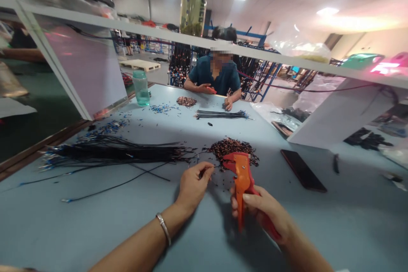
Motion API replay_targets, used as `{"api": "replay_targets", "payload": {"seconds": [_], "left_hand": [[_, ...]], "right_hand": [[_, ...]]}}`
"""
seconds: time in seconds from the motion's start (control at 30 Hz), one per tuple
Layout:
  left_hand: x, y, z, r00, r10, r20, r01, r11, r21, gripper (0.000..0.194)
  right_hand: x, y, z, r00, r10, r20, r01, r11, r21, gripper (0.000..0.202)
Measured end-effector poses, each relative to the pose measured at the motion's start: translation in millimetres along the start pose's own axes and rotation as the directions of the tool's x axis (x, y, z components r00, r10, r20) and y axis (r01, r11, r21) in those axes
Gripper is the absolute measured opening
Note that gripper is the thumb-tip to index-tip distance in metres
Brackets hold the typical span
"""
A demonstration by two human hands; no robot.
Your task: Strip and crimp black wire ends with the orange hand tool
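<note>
My right hand is wrapped round the handles of an orange and red wire stripper, whose red jaws point left. Just left of those jaws, my left hand pinches a thin black wire with its end toward the tool. Whether the wire end touches the jaws I cannot tell. Behind the stripper lies a pile of short black and copper offcuts. A thick bundle of black wires with blue-and-silver ends stretches across the table to the left of my left hand.
Across the table sits a person in a dark blue shirt. A smaller wire bundle, another offcut pile, scattered blue terminals and a green bottle lie farther back. A phone rests at right, below an overhead shelf.
</note>
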State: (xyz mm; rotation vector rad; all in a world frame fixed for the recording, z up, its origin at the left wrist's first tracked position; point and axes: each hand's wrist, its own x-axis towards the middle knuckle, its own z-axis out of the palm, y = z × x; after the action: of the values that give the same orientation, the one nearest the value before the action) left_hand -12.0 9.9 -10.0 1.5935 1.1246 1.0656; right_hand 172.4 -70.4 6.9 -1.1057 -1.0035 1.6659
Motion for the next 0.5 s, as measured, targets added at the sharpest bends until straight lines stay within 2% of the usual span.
{"api": "replay_targets", "payload": {"seconds": [0.1,0.27,0.5], "left_hand": [[1.3,-4.8,2.4,0.999,0.011,-0.031,-0.011,1.000,-0.008,0.023],[2.1,-6.4,4.2,0.999,-0.003,-0.041,0.002,1.000,-0.019,0.017],[-0.3,1.0,2.2,1.000,0.018,-0.012,-0.019,0.996,-0.082,0.014]], "right_hand": [[2.6,3.2,-1.6,0.997,0.079,0.019,-0.081,0.993,0.091,0.038],[-0.2,0.8,2.5,0.996,0.084,0.018,-0.086,0.990,0.110,0.031],[-1.4,0.9,2.7,0.995,0.092,0.047,-0.096,0.990,0.102,0.033]]}}
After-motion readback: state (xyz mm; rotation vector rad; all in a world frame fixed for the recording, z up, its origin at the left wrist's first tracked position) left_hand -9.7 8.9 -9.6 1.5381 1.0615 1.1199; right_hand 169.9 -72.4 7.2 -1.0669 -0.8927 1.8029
